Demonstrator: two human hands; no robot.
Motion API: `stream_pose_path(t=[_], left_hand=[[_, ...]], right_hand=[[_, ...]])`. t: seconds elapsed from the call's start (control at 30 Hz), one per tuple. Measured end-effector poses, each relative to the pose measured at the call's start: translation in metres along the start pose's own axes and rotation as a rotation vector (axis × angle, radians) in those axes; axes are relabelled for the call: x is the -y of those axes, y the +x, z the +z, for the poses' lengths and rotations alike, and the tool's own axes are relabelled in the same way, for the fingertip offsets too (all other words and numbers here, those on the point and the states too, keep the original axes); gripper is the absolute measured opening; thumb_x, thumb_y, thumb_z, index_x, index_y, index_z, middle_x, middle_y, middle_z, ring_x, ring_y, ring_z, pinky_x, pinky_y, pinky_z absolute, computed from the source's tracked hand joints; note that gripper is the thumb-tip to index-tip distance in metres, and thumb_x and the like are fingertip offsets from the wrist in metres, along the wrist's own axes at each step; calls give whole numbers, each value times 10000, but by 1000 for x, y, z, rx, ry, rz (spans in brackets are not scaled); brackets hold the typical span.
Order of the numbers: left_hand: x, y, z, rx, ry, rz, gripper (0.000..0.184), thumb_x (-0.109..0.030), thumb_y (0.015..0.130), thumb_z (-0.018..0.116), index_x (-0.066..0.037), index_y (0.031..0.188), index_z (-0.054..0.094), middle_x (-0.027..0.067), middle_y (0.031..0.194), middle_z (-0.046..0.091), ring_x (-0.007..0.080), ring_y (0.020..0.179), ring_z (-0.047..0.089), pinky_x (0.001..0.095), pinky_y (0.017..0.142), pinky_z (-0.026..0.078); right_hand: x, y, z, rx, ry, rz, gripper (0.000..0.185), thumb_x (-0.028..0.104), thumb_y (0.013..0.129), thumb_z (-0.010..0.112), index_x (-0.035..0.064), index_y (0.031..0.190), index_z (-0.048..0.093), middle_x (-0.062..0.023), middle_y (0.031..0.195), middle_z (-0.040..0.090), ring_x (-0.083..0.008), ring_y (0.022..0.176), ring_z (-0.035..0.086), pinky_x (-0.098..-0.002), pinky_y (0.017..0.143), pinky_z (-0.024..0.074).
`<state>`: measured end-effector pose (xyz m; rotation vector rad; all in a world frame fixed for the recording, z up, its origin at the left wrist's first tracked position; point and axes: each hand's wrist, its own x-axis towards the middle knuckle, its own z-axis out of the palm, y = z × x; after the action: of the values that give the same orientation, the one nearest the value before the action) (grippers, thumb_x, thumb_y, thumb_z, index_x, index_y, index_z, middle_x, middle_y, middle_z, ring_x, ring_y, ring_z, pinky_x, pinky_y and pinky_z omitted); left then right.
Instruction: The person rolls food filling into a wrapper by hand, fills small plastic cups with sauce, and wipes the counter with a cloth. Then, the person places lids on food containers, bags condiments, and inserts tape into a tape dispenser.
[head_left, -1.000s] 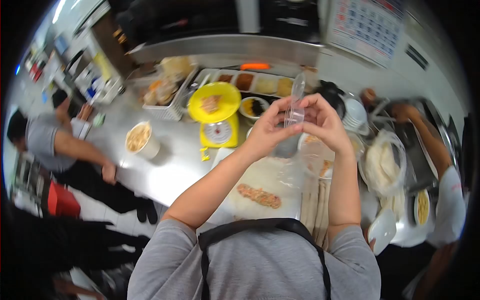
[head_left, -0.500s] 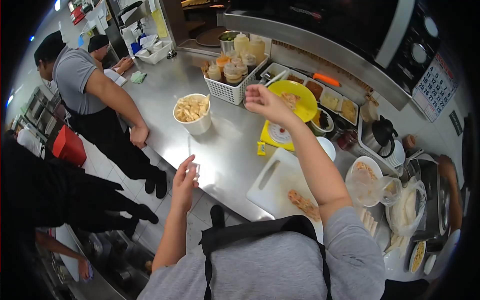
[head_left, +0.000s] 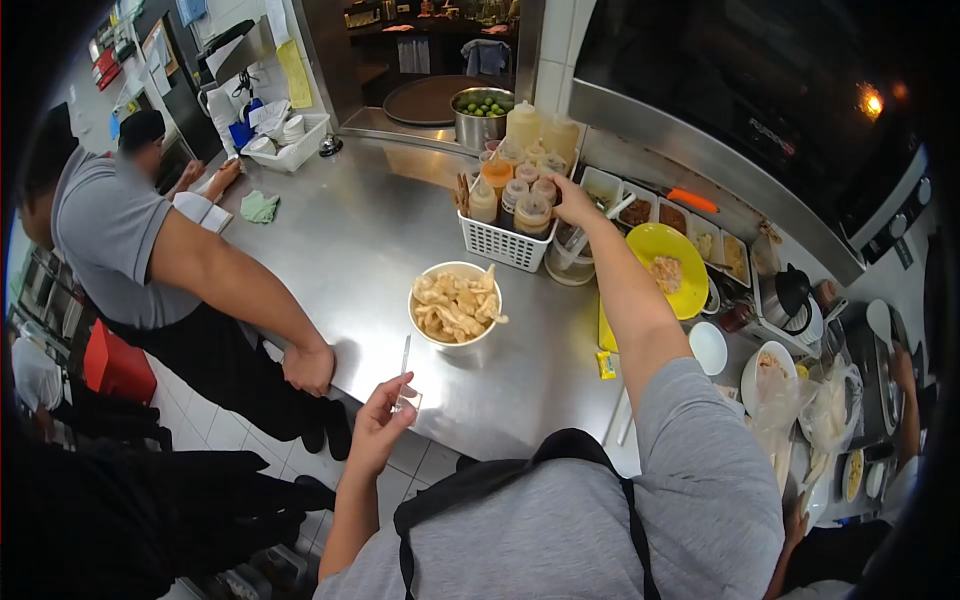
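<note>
My left hand (head_left: 378,430) pinches a small clear plastic container (head_left: 410,402), with a thin clear flap rising from it. Beyond that hand, a white bowl (head_left: 455,343) heaped with pale fried crisps (head_left: 452,303) stands on the steel counter. My right hand (head_left: 574,204) stretches to the right side of a white basket (head_left: 500,245), its fingers closed against a capped sauce bottle (head_left: 544,190); some fingertips are hidden. Several other squeeze bottles (head_left: 483,203) fill the basket. Under my right forearm lies a yellow plate (head_left: 688,245) with chopped pinkish food (head_left: 665,272).
A co-worker's hand (head_left: 309,369) leans on the counter's left edge. A green cloth (head_left: 260,207) and a white bin (head_left: 290,145) lie farther back. Ingredient trays (head_left: 637,210), an orange-handled tool (head_left: 693,201) and a small yellow packet (head_left: 606,365) are to the right. A pot of green fruit (head_left: 482,127) stands behind.
My right hand has moved from near the yellow plate to the bottles in the basket. The view has shifted toward the counter's back. My left hand still holds the clear container.
</note>
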<state>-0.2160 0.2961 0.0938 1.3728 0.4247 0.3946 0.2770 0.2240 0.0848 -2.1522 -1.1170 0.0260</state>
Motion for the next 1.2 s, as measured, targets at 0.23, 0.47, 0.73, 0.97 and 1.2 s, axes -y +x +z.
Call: stream_pose_path(t=[0.23, 0.47, 0.73, 0.97, 1.2], left_hand=[[20, 29, 7, 73, 69, -97, 456, -126, 820, 650, -39, 1234, 481, 38, 1005, 544, 99, 900, 521, 223, 745, 425], [33, 34, 47, 13, -102, -289, 554, -159, 840, 620, -132, 1304, 319, 38, 1093, 387, 149, 909, 526, 277, 682, 463], [57, 5, 75, 52, -99, -322, 533, -135, 833, 583, -122, 1307, 340, 51, 1151, 327, 120, 856, 459, 252, 704, 402], [99, 32, 76, 118, 317, -62, 650, -67, 748, 664, -71, 1318, 353, 94, 1166, 348, 194, 957, 498, 265, 665, 498], [92, 69, 85, 136, 909, 442, 788, -76, 600, 773, -48, 1285, 384, 135, 1008, 519, 311, 960, 495, 384, 861, 399]], right_hand=[[9, 5, -14, -173, 126, 13, 574, 164, 590, 780, 87, 1053, 450, -137, 1006, 588, -281, 952, 579, -346, 808, 446], [98, -88, -95, -526, 239, -122, 594, 169, 590, 780, 48, 1080, 466, -114, 990, 583, -247, 941, 574, -325, 816, 445], [91, -214, -47, 11, 450, 61, 587, 157, 649, 783, 87, 1126, 448, -33, 1043, 551, -136, 993, 531, -299, 847, 431], [82, -268, 8, -26, 471, 24, 695, 253, 658, 792, 90, 1220, 418, -64, 1129, 556, -207, 1057, 530, -341, 908, 401], [93, -266, -14, 213, 250, 40, 642, 398, 651, 765, 68, 1151, 535, -139, 1061, 574, -292, 1003, 553, -356, 872, 428]])
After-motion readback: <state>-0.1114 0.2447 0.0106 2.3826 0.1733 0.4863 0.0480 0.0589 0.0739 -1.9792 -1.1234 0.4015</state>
